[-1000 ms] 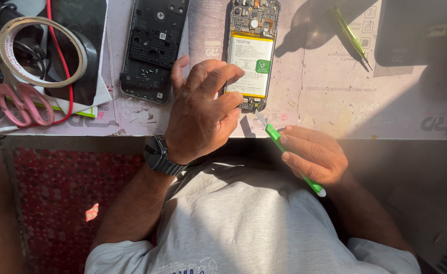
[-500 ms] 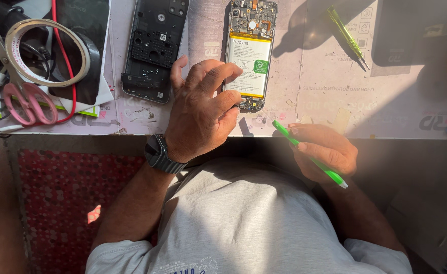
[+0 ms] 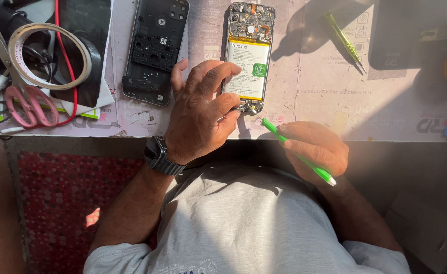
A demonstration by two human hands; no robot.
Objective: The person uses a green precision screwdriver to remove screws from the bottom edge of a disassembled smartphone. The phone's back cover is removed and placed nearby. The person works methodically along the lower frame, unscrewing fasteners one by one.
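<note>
Resting hand: left hand [image 3: 200, 114], one, palm down with fingers [image 3: 218, 76] spread and curled over the lower left part of the opened smartphone with exposed white-and-yellow battery and circuit board [image 3: 248, 56]; it grips nothing, the fingertips only touch the phone.
Tool hand: right hand [image 3: 314, 149], one, fingers pressed together around the slim bright green plastic screwdriver [image 3: 297, 152], pinching it like a pen.
Tool tip: points up and left, just beside the phone's bottom edge; whether it touches cannot be told.
Opened phone: one, flat on the pale pink printed work mat [image 3: 325, 96], upright along the mat, near its front edge.
Back shell: one black plastic phone frame with camera cut-outs [image 3: 155, 50], lying just left of the opened phone, apart from it.
Green tools: two counted, the one in the hand and a second yellow-green screwdriver [image 3: 342, 35] lying loose on the mat, well apart to the upper right.
Tape: one ring of tan adhesive tape [image 3: 48, 56] at the left, over a black roll.
Scissors: one pair with pink handles [image 3: 28, 104], beside the tape.
Wires: one red cable [image 3: 63, 56] crossing the tape ring.
Wrist: one black watch [image 3: 160, 155] on the left arm.
</note>
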